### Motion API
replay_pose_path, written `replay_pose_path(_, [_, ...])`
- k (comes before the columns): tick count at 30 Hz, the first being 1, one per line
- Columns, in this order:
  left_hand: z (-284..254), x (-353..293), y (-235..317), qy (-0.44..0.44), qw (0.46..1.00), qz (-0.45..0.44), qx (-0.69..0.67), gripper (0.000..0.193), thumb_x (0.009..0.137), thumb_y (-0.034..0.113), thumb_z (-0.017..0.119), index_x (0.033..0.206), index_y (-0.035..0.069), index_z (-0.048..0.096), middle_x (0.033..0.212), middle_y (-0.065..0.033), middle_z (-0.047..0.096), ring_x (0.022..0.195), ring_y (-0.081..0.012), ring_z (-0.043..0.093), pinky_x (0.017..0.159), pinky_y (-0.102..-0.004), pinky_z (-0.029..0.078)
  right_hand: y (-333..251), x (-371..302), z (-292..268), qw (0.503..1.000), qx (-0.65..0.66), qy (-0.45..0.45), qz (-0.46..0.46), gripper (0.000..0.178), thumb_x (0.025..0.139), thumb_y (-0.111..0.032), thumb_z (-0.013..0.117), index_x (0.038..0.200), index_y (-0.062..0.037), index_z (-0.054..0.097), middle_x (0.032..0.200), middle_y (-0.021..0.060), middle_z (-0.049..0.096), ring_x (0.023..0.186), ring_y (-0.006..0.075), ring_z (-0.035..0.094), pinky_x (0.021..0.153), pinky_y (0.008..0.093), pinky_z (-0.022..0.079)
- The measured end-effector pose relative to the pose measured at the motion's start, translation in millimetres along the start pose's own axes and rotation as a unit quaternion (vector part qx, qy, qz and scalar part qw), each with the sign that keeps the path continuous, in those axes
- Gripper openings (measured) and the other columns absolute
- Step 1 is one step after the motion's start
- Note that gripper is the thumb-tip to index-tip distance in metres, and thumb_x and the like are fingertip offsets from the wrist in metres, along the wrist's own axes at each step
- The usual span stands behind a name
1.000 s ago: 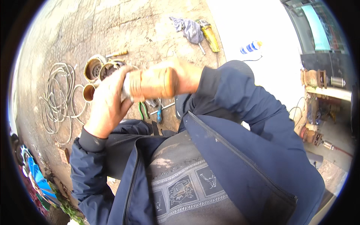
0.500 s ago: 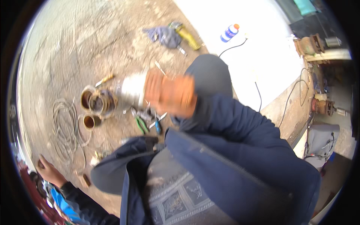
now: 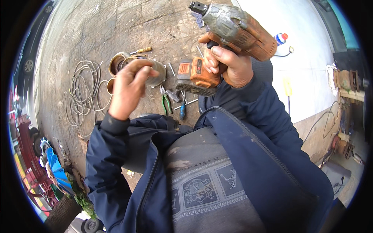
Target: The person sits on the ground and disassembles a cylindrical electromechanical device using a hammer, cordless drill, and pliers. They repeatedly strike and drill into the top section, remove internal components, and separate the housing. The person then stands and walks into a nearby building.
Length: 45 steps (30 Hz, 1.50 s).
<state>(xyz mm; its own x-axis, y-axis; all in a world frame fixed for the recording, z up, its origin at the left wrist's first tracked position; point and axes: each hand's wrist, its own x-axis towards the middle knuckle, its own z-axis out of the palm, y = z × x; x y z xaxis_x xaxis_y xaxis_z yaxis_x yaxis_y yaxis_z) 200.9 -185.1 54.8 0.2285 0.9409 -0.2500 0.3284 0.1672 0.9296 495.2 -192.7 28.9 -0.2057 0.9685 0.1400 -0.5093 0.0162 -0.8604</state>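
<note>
My right hand [image 3: 233,66] grips the handle of an orange and grey cordless impact wrench [image 3: 243,31], raised in front of me. Its square drive [image 3: 198,7] points to the far left, and an orange-and-black battery pack [image 3: 198,77] forms its base. My left hand [image 3: 130,87] is lifted at the left, thumb and fingers bent together; anything in them is too small or hidden to make out. Behind that hand a dull metal cylindrical motor part [image 3: 157,73] lies on the ground, partly covered. Rusty ring-shaped housings [image 3: 116,64] sit beside it.
Green-handled pliers [image 3: 167,104] and a blue-handled screwdriver [image 3: 182,110] lie before my legs. A yellow-handled screwdriver [image 3: 142,50] lies farther off. Coiled cable [image 3: 83,91] spreads at the left. A blue-and-white bottle [image 3: 280,39] stands on the white surface [image 3: 307,73] at the right.
My left hand has come up from the low left toward the middle. My right hand, blurred over the parts before, now holds the impact wrench higher and farther right.
</note>
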Motion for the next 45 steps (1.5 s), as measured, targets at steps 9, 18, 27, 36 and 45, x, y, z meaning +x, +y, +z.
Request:
replay_pose_path(9, [23,-2,-11,-0.184,0.962,-0.092,-0.181,0.07,0.11,0.046,0.063,0.156,-0.002,0.045,0.109,-0.0025,0.066,0.053,-0.0054,0.045,0.046,-0.0223,0.033,2,12,14,0.974,-0.174,-0.144,0.014,0.043,0.104,-0.013,0.066,0.144,0.0024,0.061,0.097,0.0056,0.065,0.081,0.0114,0.057,0.074,0.0289,0.05])
replay_pose_path(18, [5,-7,-63,-0.228,0.944,-0.121,-0.206,0.052,0.106,0.038,0.069,0.137,-0.001,0.056,0.083,-0.0004,0.061,0.049,-0.0068,0.043,0.046,-0.0248,0.033,24,29,13,0.788,-0.471,-0.278,-0.283,0.059,0.096,-0.022,0.08,0.149,-0.0069,0.062,0.14,0.0085,0.063,0.127,0.0237,0.058,0.108,0.0408,0.049])
replay_pose_path(27, [6,-36,-52,-0.121,0.948,-0.102,-0.277,0.052,0.11,0.028,0.065,0.151,0.002,0.047,0.102,-0.0061,0.065,0.051,-0.008,0.045,0.046,-0.025,0.037,25,63,31,0.697,-0.534,-0.29,-0.38,0.069,0.09,-0.034,0.085,0.152,-0.0134,0.062,0.157,0.0083,0.059,0.147,0.0319,0.053,0.125,0.0484,0.042])
replay_pose_path(36, [-72,-29,-41,0.074,0.963,-0.151,-0.21,0.035,0.113,0.026,0.058,0.135,-0.002,0.062,0.098,-0.0144,0.076,0.057,-0.0094,0.054,0.056,-0.0228,0.045,36,128,20,0.974,-0.2,0.076,0.067,0.035,0.107,-0.011,0.063,0.137,0.0066,0.063,0.084,0.0022,0.059,0.073,0.0102,0.056,0.069,0.0262,0.048])
replay_pose_path(45, [-124,21,-81,0.246,0.895,-0.091,-0.362,0.025,0.112,0.011,0.056,0.134,0.0,0.061,0.105,-0.0133,0.07,0.078,-0.0175,0.065,0.067,-0.0309,0.054,108,193,-12,0.898,-0.021,0.249,0.362,0.035,0.104,-0.021,0.066,0.134,-0.0035,0.057,0.08,-0.0007,0.047,0.07,0.0122,0.049,0.067,0.0311,0.047])
